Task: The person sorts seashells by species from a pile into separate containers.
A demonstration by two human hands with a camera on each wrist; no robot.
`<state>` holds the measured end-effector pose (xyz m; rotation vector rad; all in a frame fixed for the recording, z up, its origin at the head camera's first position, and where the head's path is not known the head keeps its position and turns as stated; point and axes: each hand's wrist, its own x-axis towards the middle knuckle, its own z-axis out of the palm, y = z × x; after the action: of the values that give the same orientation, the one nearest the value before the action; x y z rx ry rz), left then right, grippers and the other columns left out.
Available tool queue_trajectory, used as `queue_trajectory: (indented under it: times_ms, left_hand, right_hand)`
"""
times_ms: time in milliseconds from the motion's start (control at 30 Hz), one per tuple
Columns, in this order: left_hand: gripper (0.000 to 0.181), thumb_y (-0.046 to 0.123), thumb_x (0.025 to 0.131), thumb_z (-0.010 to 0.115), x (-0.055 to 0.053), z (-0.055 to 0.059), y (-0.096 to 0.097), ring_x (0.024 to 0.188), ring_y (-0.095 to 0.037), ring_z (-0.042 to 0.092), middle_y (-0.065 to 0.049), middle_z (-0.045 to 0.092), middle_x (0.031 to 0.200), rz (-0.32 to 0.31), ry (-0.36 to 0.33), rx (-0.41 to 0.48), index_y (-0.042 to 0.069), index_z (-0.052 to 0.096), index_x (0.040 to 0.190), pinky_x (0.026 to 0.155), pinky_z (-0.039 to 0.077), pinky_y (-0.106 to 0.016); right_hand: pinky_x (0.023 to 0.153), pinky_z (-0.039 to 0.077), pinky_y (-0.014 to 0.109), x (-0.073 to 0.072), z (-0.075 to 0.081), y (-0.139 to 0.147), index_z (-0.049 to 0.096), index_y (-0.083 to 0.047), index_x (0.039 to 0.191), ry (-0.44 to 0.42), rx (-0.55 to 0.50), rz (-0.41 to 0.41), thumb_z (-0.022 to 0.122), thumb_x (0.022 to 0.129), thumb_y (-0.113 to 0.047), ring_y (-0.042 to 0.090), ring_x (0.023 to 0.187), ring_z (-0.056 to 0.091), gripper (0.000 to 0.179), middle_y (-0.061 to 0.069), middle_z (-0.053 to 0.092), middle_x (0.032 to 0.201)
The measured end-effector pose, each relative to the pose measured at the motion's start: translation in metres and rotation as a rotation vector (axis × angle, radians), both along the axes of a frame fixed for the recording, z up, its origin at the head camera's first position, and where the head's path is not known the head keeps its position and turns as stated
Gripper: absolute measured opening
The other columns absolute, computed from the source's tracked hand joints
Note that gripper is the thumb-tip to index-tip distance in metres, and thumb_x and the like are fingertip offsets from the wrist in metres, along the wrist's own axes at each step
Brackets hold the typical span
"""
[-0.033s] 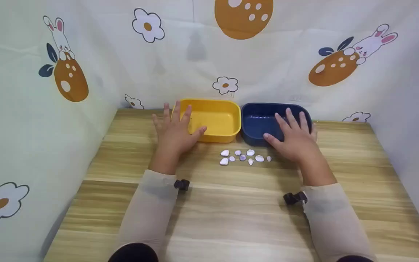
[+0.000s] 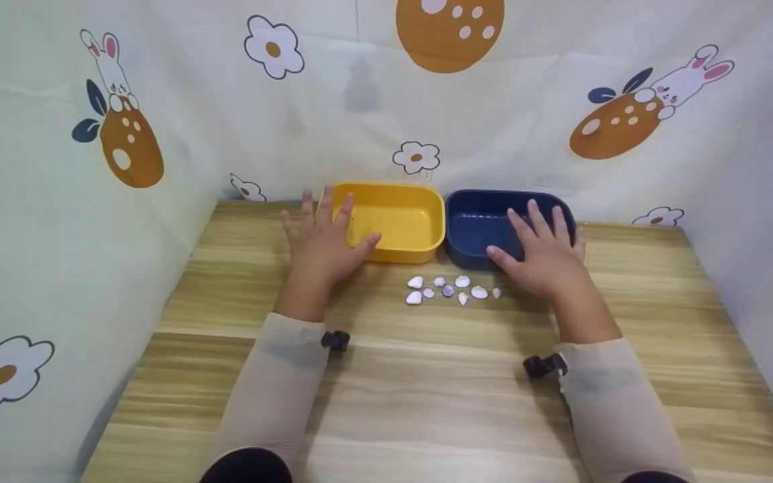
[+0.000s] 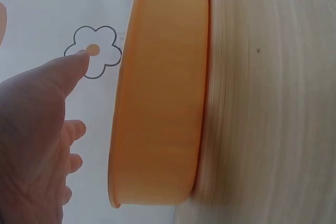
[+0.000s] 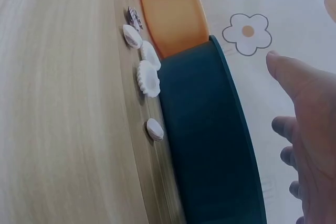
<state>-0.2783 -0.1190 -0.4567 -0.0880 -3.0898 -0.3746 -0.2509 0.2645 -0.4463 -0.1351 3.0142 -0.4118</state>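
Note:
Fingers spread, my left hand (image 2: 321,247) hovers over the left end of a yellow plastic box (image 2: 403,256). My right hand (image 2: 547,258), also spread, is over the right part of a dark blue box (image 2: 474,260). Both wrist views show the hands above the box rims, with nothing in them. In front of the boxes several small seashells lie in two loose rows, among them a white shell (image 2: 414,298), a purplish shell (image 2: 448,291) and a ribbed white shell (image 4: 148,78). The two boxes stand side by side, and the parts under the hands are hidden.
Beneath everything is a wood-grain table (image 2: 420,396). Behind the boxes rises a pale cloth backdrop (image 2: 514,127) with printed flowers and rabbits, which also runs along both sides. A black strap (image 2: 336,341) is on the left sleeve, another strap (image 2: 544,365) on the right.

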Motion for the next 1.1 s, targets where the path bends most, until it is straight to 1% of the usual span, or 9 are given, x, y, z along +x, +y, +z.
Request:
queue_trajectory:
  times_ms: [133, 200, 333, 433, 567, 733, 833, 933, 1100]
  left_hand:
    - [0.094, 0.086, 0.097, 0.037, 0.0, 0.001, -0.002, 0.168, -0.04, -0.015, 0.0, -0.014, 0.182, 0.002, -0.009, 0.028, 0.037, 0.011, 0.173, 0.128, -0.013, -0.077]
    - [0.094, 0.084, 0.097, 0.039, -0.001, 0.001, -0.002, 0.168, -0.04, -0.015, 0.0, -0.015, 0.182, 0.0, -0.02, 0.064, 0.036, 0.011, 0.173, 0.128, -0.014, -0.076]
    - [0.096, 0.087, 0.096, 0.038, -0.002, 0.001, -0.004, 0.169, -0.038, -0.015, 0.001, -0.014, 0.182, -0.004, -0.048, 0.134, 0.037, 0.01, 0.173, 0.129, -0.014, -0.073]
    - [0.098, 0.089, 0.094, 0.036, -0.003, 0.001, -0.008, 0.169, -0.037, -0.014, 0.0, -0.011, 0.183, -0.006, -0.055, 0.155, 0.037, 0.009, 0.173, 0.131, -0.01, -0.073]
    - [0.099, 0.089, 0.095, 0.036, -0.003, 0.0, -0.018, 0.17, -0.037, -0.01, -0.001, -0.007, 0.183, 0.001, -0.045, 0.165, 0.035, 0.008, 0.174, 0.133, -0.003, -0.072]
    - [0.098, 0.082, 0.097, 0.044, -0.007, -0.002, -0.032, 0.17, -0.037, -0.003, -0.004, -0.003, 0.184, 0.004, -0.03, 0.215, 0.032, 0.01, 0.174, 0.134, 0.003, -0.072]
    - [0.1, 0.083, 0.096, 0.046, -0.01, -0.006, -0.042, 0.17, -0.037, -0.001, -0.004, -0.001, 0.184, -0.01, -0.032, 0.263, 0.03, 0.011, 0.174, 0.134, 0.006, -0.071]
    - [0.106, 0.086, 0.093, 0.048, -0.015, -0.012, -0.054, 0.17, -0.038, -0.001, -0.005, -0.001, 0.184, -0.031, -0.049, 0.321, 0.029, 0.011, 0.174, 0.133, 0.007, -0.072]
    - [0.111, 0.087, 0.089, 0.054, -0.02, -0.022, -0.071, 0.17, -0.039, -0.001, -0.002, -0.002, 0.184, -0.019, -0.119, 0.399, 0.031, 0.009, 0.174, 0.131, 0.012, -0.075]
  right_hand:
    - [0.121, -0.013, 0.085, -0.002, -0.001, -0.002, 0.013, -0.039, 0.173, 0.006, 0.002, 0.005, 0.033, 0.093, -0.092, 0.049, 0.166, -0.015, 0.098, 0.003, -0.007, 0.183]
    - [0.122, -0.011, 0.084, -0.002, -0.002, -0.002, 0.013, -0.039, 0.173, 0.006, -0.004, 0.011, 0.036, 0.095, -0.09, 0.048, 0.166, -0.013, 0.096, 0.002, -0.007, 0.183]
    - [0.125, -0.006, 0.083, -0.001, -0.002, -0.004, 0.013, -0.039, 0.172, -0.015, -0.029, 0.037, 0.037, 0.096, -0.088, 0.046, 0.167, -0.012, 0.094, 0.0, -0.007, 0.183]
    - [0.126, -0.004, 0.082, 0.001, 0.0, -0.004, 0.012, -0.04, 0.172, -0.02, -0.047, 0.054, 0.037, 0.096, -0.087, 0.045, 0.168, -0.011, 0.093, 0.0, -0.006, 0.183]
    - [0.127, 0.0, 0.082, 0.004, 0.003, 0.001, 0.017, -0.037, 0.172, 0.011, -0.062, 0.063, 0.041, 0.097, -0.085, 0.044, 0.168, -0.006, 0.092, 0.002, 0.0, 0.183]
    - [0.127, 0.007, 0.082, 0.006, 0.006, 0.009, 0.02, -0.037, 0.172, 0.029, -0.089, 0.092, 0.045, 0.098, -0.082, 0.042, 0.169, 0.001, 0.09, 0.003, 0.006, 0.183]
    - [0.126, 0.011, 0.082, 0.008, 0.006, 0.015, 0.022, -0.036, 0.172, 0.037, -0.114, 0.116, 0.046, 0.098, -0.081, 0.042, 0.169, 0.006, 0.09, 0.005, 0.011, 0.183]
    - [0.126, 0.014, 0.081, 0.009, 0.006, 0.021, 0.026, -0.031, 0.171, 0.067, -0.138, 0.139, 0.05, 0.101, -0.076, 0.045, 0.167, 0.013, 0.087, 0.009, 0.018, 0.182]
    - [0.125, 0.017, 0.081, 0.011, 0.004, 0.029, 0.031, -0.024, 0.17, 0.112, -0.153, 0.161, 0.054, 0.103, -0.069, 0.048, 0.164, 0.021, 0.084, 0.013, 0.024, 0.179]
